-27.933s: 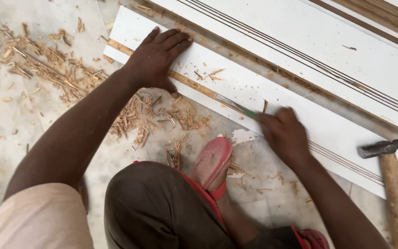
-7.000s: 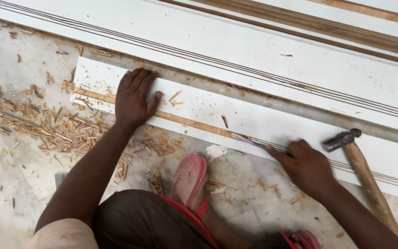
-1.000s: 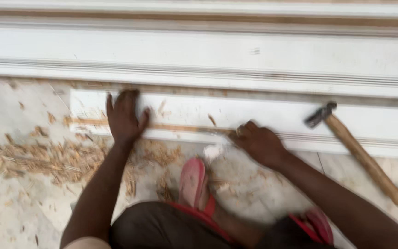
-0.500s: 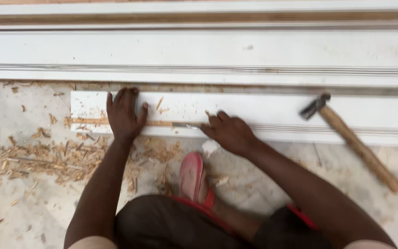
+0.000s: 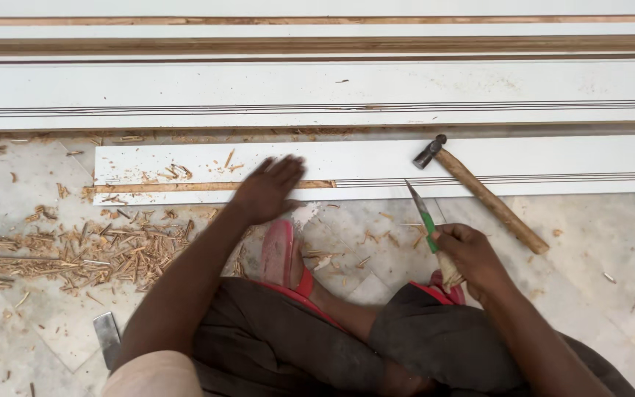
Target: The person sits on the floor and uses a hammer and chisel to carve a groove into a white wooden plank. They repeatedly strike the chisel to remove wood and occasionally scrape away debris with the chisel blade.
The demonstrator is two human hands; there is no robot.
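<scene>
A heap of wood shavings litters the stone floor at the far left, just below the end of a white moulded board that runs across to the right. The left hand lies on that board, fingers spread flat and a little blurred, covering the bare wooden groove cut along its lower edge (the groove shows only left of the hand). Right of it, off the board and over the floor, the right hand is closed around a green-handled chisel, blade pointing up toward the board's edge without touching it. A hammer lies slantwise, head on the board, just right of the chisel.
</scene>
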